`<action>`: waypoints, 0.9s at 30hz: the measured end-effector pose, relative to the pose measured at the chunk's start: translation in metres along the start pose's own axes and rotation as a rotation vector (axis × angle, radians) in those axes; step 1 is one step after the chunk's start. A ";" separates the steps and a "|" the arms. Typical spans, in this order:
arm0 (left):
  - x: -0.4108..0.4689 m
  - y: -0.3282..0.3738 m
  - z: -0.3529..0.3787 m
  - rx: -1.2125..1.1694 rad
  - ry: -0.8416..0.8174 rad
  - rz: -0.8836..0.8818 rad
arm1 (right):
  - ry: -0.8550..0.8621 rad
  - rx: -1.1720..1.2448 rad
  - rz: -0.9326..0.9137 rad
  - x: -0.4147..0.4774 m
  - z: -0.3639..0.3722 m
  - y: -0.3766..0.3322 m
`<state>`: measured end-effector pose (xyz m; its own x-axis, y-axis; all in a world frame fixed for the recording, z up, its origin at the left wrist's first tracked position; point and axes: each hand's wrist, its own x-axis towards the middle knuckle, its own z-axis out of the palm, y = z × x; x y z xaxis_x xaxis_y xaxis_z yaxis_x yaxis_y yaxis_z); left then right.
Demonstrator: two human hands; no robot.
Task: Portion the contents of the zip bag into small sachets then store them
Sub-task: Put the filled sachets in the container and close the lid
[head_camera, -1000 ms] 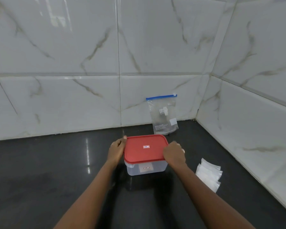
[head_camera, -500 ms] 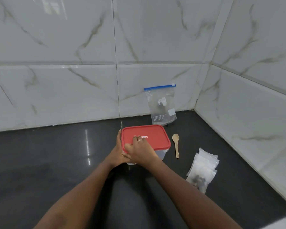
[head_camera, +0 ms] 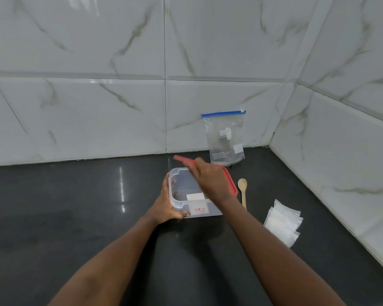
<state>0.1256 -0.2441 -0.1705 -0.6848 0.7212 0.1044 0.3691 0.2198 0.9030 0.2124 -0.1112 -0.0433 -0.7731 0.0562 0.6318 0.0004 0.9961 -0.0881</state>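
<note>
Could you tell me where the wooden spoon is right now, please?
In the head view, the wooden spoon lies on the counter, just right of the clear box and left of the small sachets.

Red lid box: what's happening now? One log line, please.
left hand: grips clear box | right hand: holds red lid, tilted up off box | zip bag: upright by wall | spoon, sachets: on counter

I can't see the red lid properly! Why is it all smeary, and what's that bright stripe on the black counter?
Head view: the red lid and the right hand holding it are smeared by motion blur; the zip bag looks sharp. Head view again: the stripe is glare, light reflected off the shiny counter.
</note>
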 end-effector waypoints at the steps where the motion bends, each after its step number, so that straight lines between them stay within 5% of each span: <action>1: 0.000 0.001 0.000 -0.008 -0.001 0.003 | 0.031 0.083 0.070 0.003 -0.009 0.003; 5: -0.002 0.008 0.001 -0.054 -0.009 0.019 | 0.136 0.282 0.373 0.020 -0.043 0.024; 11: -0.011 -0.001 -0.014 -0.008 -0.146 0.018 | 0.405 0.218 0.773 0.038 -0.069 0.065; 16: -0.011 -0.009 -0.033 -0.060 0.168 0.001 | 0.545 0.445 0.836 0.056 -0.066 0.052; 22: 0.058 0.062 -0.056 -0.417 0.382 -0.155 | 0.308 0.871 0.948 0.085 -0.007 0.026; 27: 0.094 0.058 -0.086 -0.646 0.466 -0.289 | -0.163 0.801 0.990 0.099 0.031 0.058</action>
<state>0.0286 -0.2196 -0.0726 -0.9384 0.3183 -0.1341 -0.1947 -0.1668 0.9666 0.1160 -0.0504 -0.0099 -0.7303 0.6800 -0.0646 0.2806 0.2125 -0.9360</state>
